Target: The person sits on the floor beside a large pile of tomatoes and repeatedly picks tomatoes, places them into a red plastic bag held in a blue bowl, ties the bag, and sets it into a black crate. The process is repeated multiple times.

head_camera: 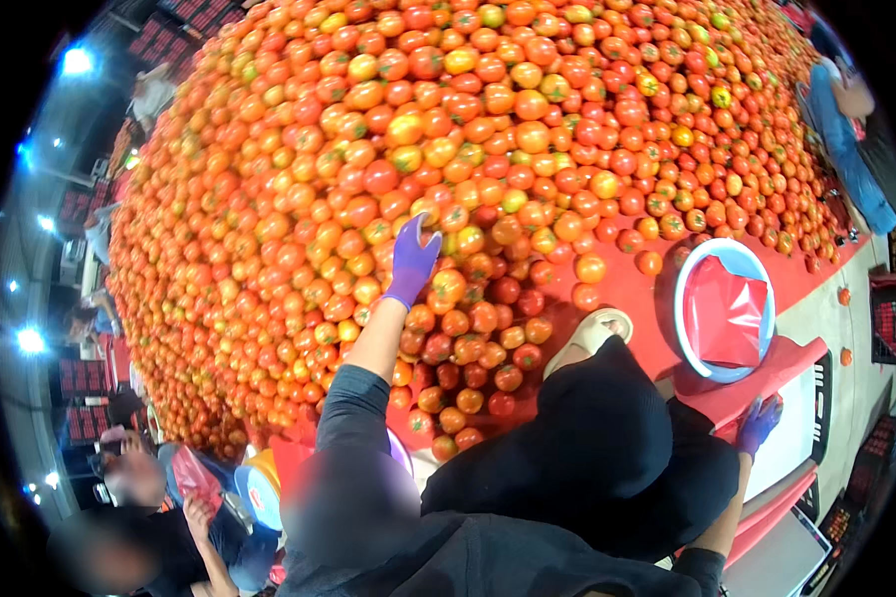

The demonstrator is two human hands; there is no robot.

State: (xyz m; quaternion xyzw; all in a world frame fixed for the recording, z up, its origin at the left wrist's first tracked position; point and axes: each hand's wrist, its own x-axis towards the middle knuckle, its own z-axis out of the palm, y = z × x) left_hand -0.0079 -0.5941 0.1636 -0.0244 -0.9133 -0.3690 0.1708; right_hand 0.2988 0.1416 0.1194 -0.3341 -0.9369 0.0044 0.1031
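Note:
A large heap of tomatoes [358, 201], mostly orange and red with green calyxes on some, spreads over a red sheet [642, 298]. Over the near slope of the heap reaches my left hand [416, 257] in a purple glove, thumb and fingers apart around no tomato, its fingertips close to the fruit. My right hand [759, 424], also gloved in purple, rests low at the right against the edge of a red plastic sheet [776, 373]; its fingers are partly hidden, so its grip is unclear. A light blue basin [770, 321] lined with red plastic stands beyond it.
My sandalled foot [601, 328] is beside the loose tomatoes. A white board or box lid [791, 425] lies at the right. People sit at the lower left, one holding red plastic [194, 481]; another person [844, 142] is at the upper right. Black crates [887, 317] stand along the right edge.

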